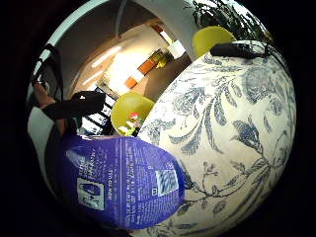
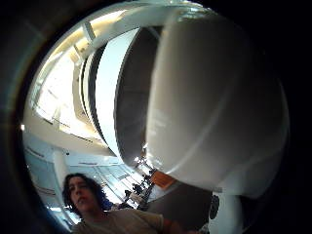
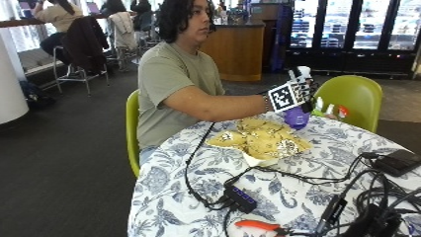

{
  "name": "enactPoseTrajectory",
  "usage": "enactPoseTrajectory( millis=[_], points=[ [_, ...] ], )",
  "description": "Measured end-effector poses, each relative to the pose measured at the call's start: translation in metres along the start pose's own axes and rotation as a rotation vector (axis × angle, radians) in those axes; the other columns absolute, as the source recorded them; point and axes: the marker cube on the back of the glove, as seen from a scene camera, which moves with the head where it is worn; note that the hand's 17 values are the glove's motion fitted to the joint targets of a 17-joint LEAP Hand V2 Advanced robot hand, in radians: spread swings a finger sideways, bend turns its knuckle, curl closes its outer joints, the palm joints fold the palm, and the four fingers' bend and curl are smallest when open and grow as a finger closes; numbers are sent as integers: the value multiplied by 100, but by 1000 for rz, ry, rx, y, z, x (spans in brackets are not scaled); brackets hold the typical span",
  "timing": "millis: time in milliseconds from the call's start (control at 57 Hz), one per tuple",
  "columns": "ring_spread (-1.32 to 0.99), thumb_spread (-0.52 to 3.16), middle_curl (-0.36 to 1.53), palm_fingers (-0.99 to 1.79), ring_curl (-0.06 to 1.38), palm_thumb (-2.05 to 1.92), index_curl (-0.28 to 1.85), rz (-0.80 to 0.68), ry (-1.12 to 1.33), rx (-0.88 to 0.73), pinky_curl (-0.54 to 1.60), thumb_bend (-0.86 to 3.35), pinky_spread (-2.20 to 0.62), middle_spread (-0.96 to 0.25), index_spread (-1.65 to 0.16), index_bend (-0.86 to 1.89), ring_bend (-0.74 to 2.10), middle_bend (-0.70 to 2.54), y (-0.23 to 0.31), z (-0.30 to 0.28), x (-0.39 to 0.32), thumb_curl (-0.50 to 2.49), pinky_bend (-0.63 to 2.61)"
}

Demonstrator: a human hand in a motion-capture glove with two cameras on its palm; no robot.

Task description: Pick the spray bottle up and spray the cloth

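Note:
In the outside view my gloved right hand (image 3: pixel 294 95) grips a spray bottle (image 3: pixel 297 117) with a purple body and a white spray head, held upright in the air. It hangs just beyond the far edge of a crumpled yellow patterned cloth (image 3: pixel 263 139) that lies on the table (image 3: pixel 197 168). The little finger side palm view shows the purple labelled bottle body (image 1: pixel 123 182) close to the palm, above the floral tablecloth (image 1: pixel 232 128). Most of the thumb side palm view is taken up by the white spray head (image 2: pixel 214 107). The cloth does not show in either palm view.
Black cables and a small black hub (image 3: pixel 240 197) lie on the near side of the table, beside orange-handled pliers (image 3: pixel 260 225). A black device (image 3: pixel 398 162) sits at the right edge. A green chair (image 3: pixel 355 96) stands behind the table, with small bottles (image 3: pixel 329 109) in front of it.

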Motion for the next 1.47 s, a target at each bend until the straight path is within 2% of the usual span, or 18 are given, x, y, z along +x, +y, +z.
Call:
enactPoseTrajectory(
  millis=[158,281,333,386,439,632,965,1158,1281,1474],
  points=[
    [-16,64,54,129,47,99,48,45,-1,9,41,-3,-28,-12,-26,15,66,49,-7,-9,-1,66,57],
    [-15,66,53,123,46,100,49,167,39,-129,40,-3,-21,-11,-27,18,63,48,8,-14,6,65,51],
    [-13,70,52,114,45,99,50,192,102,-193,37,-3,-14,-10,-26,23,58,47,19,-21,10,64,40],
    [-11,82,50,87,43,91,51,197,181,-216,35,-5,-4,-8,-26,23,48,41,30,-35,10,60,28],
    [-9,85,49,73,42,84,51,194,226,-219,35,-7,3,-6,-25,17,43,36,38,-53,7,56,26],
    [-7,92,42,53,37,73,39,149,331,-399,35,-5,15,-2,-25,8,34,21,89,-142,-15,48,35],
    [-7,97,40,40,34,59,32,91,724,-537,31,-3,22,-2,-35,14,28,22,182,-280,-59,39,19],
    [-8,97,37,35,34,57,31,100,1093,-603,31,-3,22,-3,-37,16,29,18,226,-340,-72,36,18],
    [-8,98,36,31,34,55,31,156,1196,-674,31,-3,21,-4,-38,17,29,18,262,-359,-80,35,18],
    [-9,98,34,28,33,54,31,141,1267,-659,30,-3,20,-6,-39,17,30,18,292,-364,-93,34,18]
  ],
)
